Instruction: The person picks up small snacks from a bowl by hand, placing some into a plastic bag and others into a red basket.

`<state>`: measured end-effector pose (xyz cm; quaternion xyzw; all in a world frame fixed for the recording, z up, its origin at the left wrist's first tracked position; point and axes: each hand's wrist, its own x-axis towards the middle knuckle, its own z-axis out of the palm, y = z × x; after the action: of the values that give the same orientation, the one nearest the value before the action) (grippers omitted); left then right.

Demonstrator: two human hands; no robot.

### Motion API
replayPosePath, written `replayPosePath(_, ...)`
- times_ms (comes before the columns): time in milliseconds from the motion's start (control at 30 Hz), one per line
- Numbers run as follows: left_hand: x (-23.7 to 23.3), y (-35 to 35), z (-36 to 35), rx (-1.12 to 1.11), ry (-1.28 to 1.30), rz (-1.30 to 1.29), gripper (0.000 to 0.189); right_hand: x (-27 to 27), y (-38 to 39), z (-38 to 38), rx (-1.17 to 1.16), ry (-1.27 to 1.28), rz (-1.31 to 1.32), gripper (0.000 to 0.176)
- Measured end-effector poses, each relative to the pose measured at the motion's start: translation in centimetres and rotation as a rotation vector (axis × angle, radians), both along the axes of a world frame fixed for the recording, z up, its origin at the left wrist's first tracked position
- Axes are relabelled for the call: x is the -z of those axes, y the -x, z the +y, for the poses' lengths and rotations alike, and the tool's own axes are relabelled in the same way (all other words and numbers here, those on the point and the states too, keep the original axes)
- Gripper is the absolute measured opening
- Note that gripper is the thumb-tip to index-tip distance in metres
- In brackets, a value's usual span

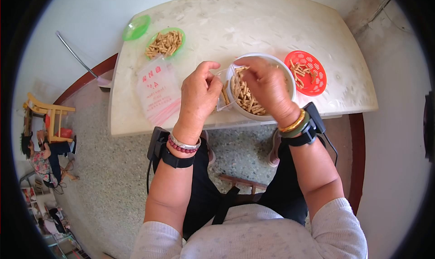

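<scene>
My left hand (199, 93) is closed on the edge of a small clear plastic bag (222, 105), with some tan sticks inside it. The bag hangs at the left rim of a white bowl (291, 77). Short tan sticks (248, 100) fill much of that bowl. Over the bowl, my right hand (271, 89) has its fingers curled together beside the bag's mouth; what they pinch, if anything, is hidden. Left of my left hand lies a stack of clear bags with red print (156, 89), flat on the table.
A green plate (183, 40) of sticks and a green dish (137, 27) are at the table's far left. Right of the bowl sits a red basket (317, 84) with fewer sticks. The table (253, 23) meets walls behind and right. Another person (43, 163) sits far left near a wooden chair (54, 116).
</scene>
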<state>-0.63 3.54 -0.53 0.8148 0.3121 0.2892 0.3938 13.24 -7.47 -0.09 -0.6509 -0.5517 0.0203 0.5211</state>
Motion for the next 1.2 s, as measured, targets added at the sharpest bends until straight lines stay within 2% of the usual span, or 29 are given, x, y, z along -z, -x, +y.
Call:
replayPosePath(100,-0.1,-0.2,-0.7,0.06,0.056,-0.013,0.022,1.0,-3.8,-1.2,0.106,0.099,0.216,0.013)
replayPosePath(167,-0.1,-0.3,-0.9,0.077,0.017,-0.003,0.023,0.8,-5.5,-2.8,0.182,0.322,0.021,0.011)
replayPosePath(200,-0.2,-0.4,-1.0,0.096,-0.026,0.01,0.023,0.9,-6.0,-3.3,0.184,0.323,0.02,0.011)
replayPosePath(300,-0.5,-0.5,-1.3,0.069,-0.062,-0.025,0.024,1.9,-6.5,-4.3,0.126,0.455,-0.088,0.01)
replayPosePath(400,-0.8,-0.6,-1.4,0.024,-0.11,-0.062,0.023,2.6,-5.9,-4.7,0.026,0.706,-0.229,0.012)
replayPosePath(433,-0.9,-0.5,-1.5,0.025,-0.108,-0.059,0.023,2.8,-5.4,-4.7,0.026,0.707,-0.226,0.012)
replayPosePath(533,-0.9,-0.6,-1.5,0.028,-0.117,-0.099,0.023,4.2,-4.3,-3.8,-0.165,0.535,-0.305,0.016)
replayPosePath(633,-0.8,-0.7,-1.5,0.038,-0.1,-0.098,0.023,4.8,-2.8,-3.0,-0.146,0.565,-0.422,0.018)
replayPosePath(667,-0.9,-0.7,-1.6,0.038,-0.098,-0.11,0.023,5.0,-2.5,-3.0,-0.112,0.544,-0.525,0.012)
replayPosePath(700,-0.9,-0.7,-1.6,0.037,-0.096,-0.121,0.023,4.9,-2.3,-2.8,-0.108,0.544,-0.522,0.012)
replayPosePath(800,-0.8,-0.6,-1.3,0.042,-0.114,-0.132,0.024,4.8,-2.6,-2.5,-0.015,0.682,-0.581,0.009)
replayPosePath(867,-1.2,-0.5,-1.4,0.032,-0.103,-0.13,0.022,5.4,-3.6,-2.4,0.086,0.613,-0.35,0.007)
replayPosePath(900,-1.3,-0.5,-1.4,0.021,-0.091,-0.129,0.02,4.8,-3.6,-2.5,0.084,0.613,-0.354,0.007)
replayPosePath(967,-1.2,-0.6,-1.5,0.038,-0.105,-0.157,0.019,3.4,-3.8,-2.9,0.091,0.438,-0.092,0.008)
replayPosePath(1033,-1.2,-0.7,-1.8,0.054,-0.118,-0.183,0.017,2.5,-3.5,-3.0,0.095,0.356,-0.092,0.01)
replayPosePath(1133,-1.4,-1.1,-2.4,0.165,-0.288,-0.169,0.016,1.4,-2.9,-3.1,0.117,0.249,-0.025,0.013)
replayPosePath(1200,-1.3,-1.5,-2.8,0.178,-0.31,-0.18,0.016,1.3,-2.6,-3.1,0.046,0.163,0.085,0.015)
